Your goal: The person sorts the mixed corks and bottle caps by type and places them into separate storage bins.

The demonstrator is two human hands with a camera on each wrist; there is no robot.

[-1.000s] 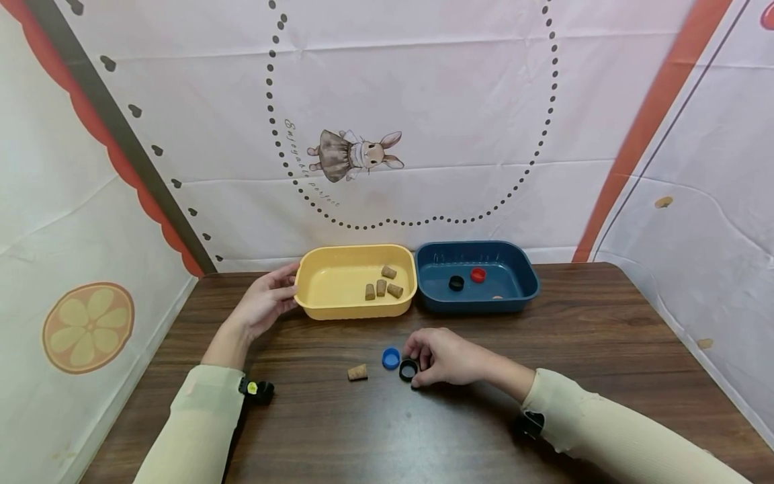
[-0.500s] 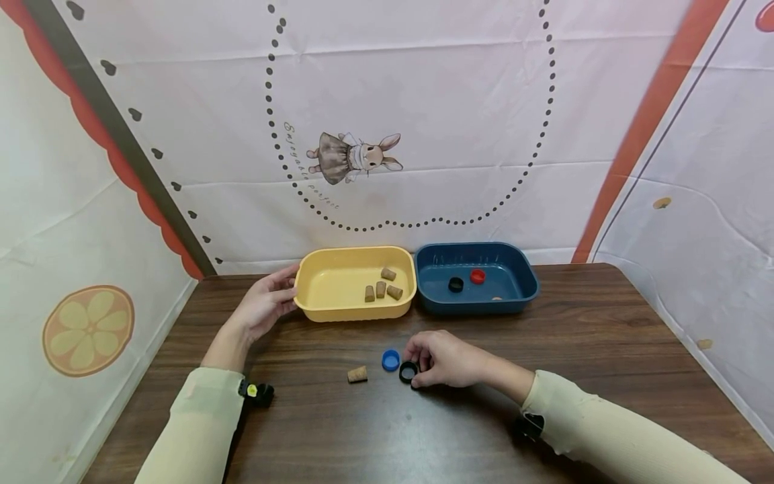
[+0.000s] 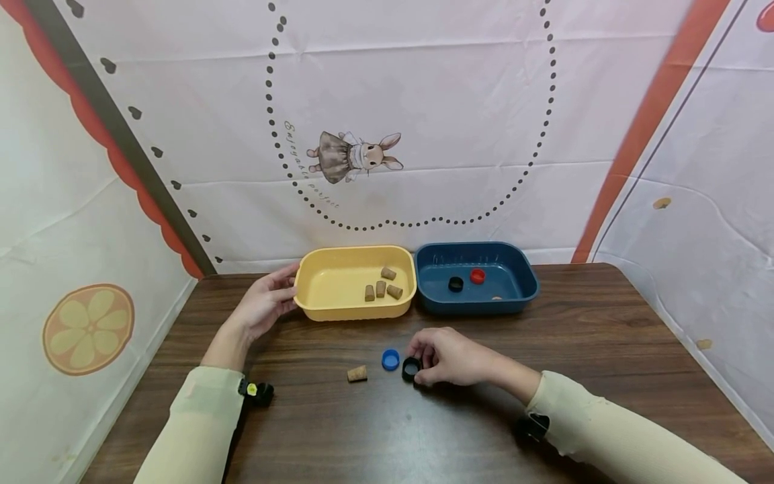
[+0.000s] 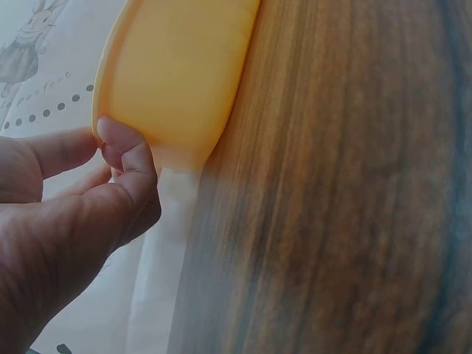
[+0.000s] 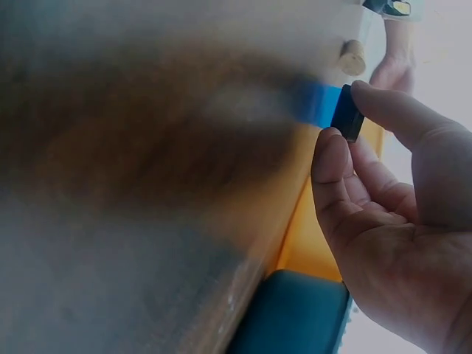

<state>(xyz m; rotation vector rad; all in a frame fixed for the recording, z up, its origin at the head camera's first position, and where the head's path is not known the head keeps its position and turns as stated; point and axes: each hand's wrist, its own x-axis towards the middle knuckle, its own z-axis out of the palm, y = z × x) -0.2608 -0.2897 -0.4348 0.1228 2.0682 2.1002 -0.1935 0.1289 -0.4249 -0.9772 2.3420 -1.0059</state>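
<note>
My right hand (image 3: 453,356) pinches a black bottle cap (image 3: 410,368) between thumb and fingertips, low over the wooden table; the right wrist view shows this black cap (image 5: 347,114) edge-on. Just left of it lies a blue bottle cap (image 3: 390,359), its hollow side up. A cork (image 3: 357,374) lies on its side farther left. My left hand (image 3: 264,302) grips the left end of a yellow plastic bin (image 3: 347,313). Seen from the left wrist, thumb and fingers pinch the yellow bin's rim (image 4: 177,81).
Several corks (image 3: 380,289) lie in the yellow bin's right half. Against its right side stands a dark blue bin (image 3: 478,306), holding a black cap (image 3: 456,284), a red cap (image 3: 478,276) and a small tan piece (image 3: 497,298). Behind both bins hangs a printed white cloth (image 3: 459,134).
My right hand has shifted slightly right and away from me with the black cap, widening the gap to the blue cap. The left hand keeps its place on the yellow bin.
</note>
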